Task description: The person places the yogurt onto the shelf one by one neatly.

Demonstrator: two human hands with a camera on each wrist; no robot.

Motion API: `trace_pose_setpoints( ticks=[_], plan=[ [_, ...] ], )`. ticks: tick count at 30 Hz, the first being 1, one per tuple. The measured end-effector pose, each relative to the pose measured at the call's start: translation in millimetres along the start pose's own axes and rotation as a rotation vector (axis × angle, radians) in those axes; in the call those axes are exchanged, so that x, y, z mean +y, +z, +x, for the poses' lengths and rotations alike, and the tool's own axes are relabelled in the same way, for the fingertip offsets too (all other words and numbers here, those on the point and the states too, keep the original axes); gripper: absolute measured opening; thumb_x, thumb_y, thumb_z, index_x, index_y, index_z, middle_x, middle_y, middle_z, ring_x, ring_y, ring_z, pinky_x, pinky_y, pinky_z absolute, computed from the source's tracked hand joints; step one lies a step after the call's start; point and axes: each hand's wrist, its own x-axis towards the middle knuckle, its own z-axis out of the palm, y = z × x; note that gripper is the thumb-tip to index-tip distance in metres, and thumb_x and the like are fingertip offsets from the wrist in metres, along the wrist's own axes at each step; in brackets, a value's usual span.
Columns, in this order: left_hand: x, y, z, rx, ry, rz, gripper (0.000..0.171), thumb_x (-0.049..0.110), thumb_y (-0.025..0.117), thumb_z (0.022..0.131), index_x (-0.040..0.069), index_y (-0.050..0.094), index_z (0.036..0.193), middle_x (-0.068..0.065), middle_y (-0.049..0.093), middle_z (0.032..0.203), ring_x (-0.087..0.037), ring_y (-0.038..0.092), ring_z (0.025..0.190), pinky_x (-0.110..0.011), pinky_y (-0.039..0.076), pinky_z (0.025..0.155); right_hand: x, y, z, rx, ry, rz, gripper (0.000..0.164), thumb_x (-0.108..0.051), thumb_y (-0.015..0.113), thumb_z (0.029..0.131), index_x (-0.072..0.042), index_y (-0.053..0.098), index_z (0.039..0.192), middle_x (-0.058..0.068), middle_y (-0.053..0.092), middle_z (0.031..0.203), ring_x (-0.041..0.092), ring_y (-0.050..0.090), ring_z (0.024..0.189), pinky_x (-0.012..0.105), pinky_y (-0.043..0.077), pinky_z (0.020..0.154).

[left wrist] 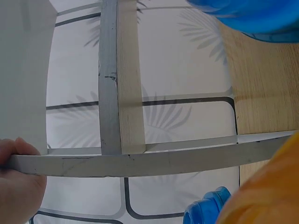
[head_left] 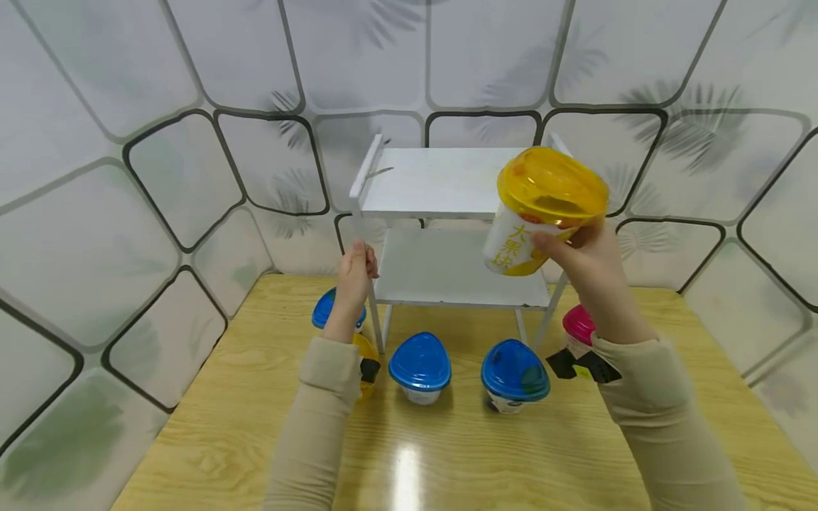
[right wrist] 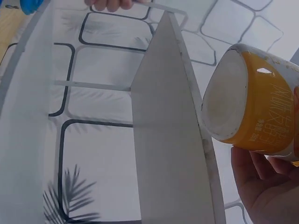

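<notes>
My right hand (head_left: 597, 273) grips a white-and-yellow cup (head_left: 514, 238) with a yellow lid, its thumb across the printed side. The cup tilts in the air in front of the white two-tier shelf rack (head_left: 441, 266), near the right end of the upper board. In the right wrist view, the cup's pale base (right wrist: 225, 95) faces the shelf boards. My left hand (head_left: 353, 284) is at the rack's left side; the left wrist view shows its fingers (left wrist: 21, 147) curled round the grey-white upright (left wrist: 163, 163).
Two blue-lidded cups (head_left: 420, 362) (head_left: 514, 370) stand on the wooden table (head_left: 211, 433) before the rack. Partly behind my left arm are another blue-lidded cup (head_left: 324, 306) and a yellow one (head_left: 366, 348). A pink-lidded cup (head_left: 579, 323) stands by my right sleeve. Patterned fabric walls (head_left: 160, 71) enclose the table.
</notes>
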Motion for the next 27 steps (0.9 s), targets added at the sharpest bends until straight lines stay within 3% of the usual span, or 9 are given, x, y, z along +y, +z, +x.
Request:
trace_pose_setpoints(
  ticks=[13, 27],
  plan=[
    [-0.5, 3.5, -1.1, -0.006, 0.034, 0.007, 0.041, 0.033, 0.019, 0.096, 0.009, 0.036, 0.068, -0.003, 0.030, 0.058, -0.015, 0.031, 0.052, -0.025, 0.033, 0.057, -1.8, 20.1, 46.4, -0.005, 0.003, 0.070, 0.040, -0.007, 0.062, 0.081, -0.007, 0.044, 0.116, 0.010, 0.051, 0.111, 0.024, 0.050, 0.101, 0.028, 0.042, 0.083],
    [-3.1, 0.2, -0.4, -0.009, 0.051, 0.020, 0.041, 0.034, 0.020, 0.097, 0.009, 0.035, 0.069, -0.002, 0.029, 0.057, -0.015, 0.030, 0.052, -0.026, 0.033, 0.057, -0.4, 59.0, 88.6, -0.032, 0.127, -0.155, 0.052, -0.021, 0.069, 0.078, -0.012, 0.039, 0.120, 0.006, 0.048, 0.117, 0.019, 0.048, 0.105, 0.034, 0.039, 0.088]
  ],
)
